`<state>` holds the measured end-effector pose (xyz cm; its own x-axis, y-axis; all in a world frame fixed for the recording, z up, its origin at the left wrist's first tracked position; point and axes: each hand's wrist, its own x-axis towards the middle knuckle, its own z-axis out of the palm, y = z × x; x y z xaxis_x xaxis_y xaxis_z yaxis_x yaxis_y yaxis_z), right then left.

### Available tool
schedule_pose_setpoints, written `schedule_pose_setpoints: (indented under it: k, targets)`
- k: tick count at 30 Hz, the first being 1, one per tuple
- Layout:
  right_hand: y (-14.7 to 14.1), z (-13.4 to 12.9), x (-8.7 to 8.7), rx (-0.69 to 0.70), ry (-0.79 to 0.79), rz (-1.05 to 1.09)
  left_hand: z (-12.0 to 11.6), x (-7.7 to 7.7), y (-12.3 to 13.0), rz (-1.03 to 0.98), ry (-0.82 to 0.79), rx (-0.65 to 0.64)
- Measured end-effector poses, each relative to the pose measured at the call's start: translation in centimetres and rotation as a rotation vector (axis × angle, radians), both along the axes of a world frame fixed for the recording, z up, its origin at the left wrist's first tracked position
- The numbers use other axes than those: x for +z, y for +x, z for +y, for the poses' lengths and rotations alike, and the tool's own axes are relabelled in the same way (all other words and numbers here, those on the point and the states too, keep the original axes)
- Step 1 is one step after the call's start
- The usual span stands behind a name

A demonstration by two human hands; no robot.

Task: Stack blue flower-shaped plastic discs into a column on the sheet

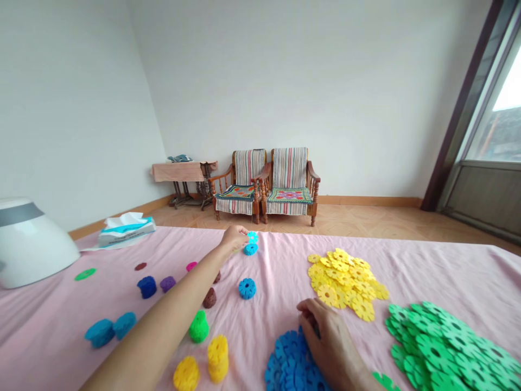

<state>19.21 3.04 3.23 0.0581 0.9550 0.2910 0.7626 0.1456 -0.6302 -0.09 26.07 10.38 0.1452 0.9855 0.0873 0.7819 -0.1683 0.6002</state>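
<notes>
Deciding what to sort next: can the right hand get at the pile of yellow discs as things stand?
Probably yes. The right hand is at the pile of blue plastic discs, and the yellow plastic discs lie just ahead of it. Only pink cloth seems to separate them, with nothing standing in the way.

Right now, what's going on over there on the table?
A person's left hand holds a cyan snowflake disc at the fingertips, just above a small cyan stack. The right hand is at a heap of blue discs; whether it grips one is hard to tell. Heaps of yellow discs and green discs lie nearby, and short stacks of other colours stand on the pink cloth.
</notes>
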Motion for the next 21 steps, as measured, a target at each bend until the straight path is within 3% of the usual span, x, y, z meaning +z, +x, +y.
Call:
schedule_pose_setpoints:
  k: [6, 12, 16, 21]
  targets:
    - [0.1, 1.2, 1.1, 0.007, 0.136, -0.021, -3.9, 1.1, 0.2, -0.286, -0.160, -0.223]
    - [-1.9, 5.2, 3.6, 0.100, 0.266, -0.017, -8.5, 1.1, 1.1, -0.347, -0.299, -0.468]
    - [-2.8, 6.3, 3.6, 0.187, 0.171, -0.017, -9.6, 0.1, 1.3, -0.279, -0.309, -0.475]
    - [-1.8, 7.8, 2.3, 0.113, 0.129, -0.056, -6.8, -0.5, 0.0, -0.076, -0.132, -0.272]
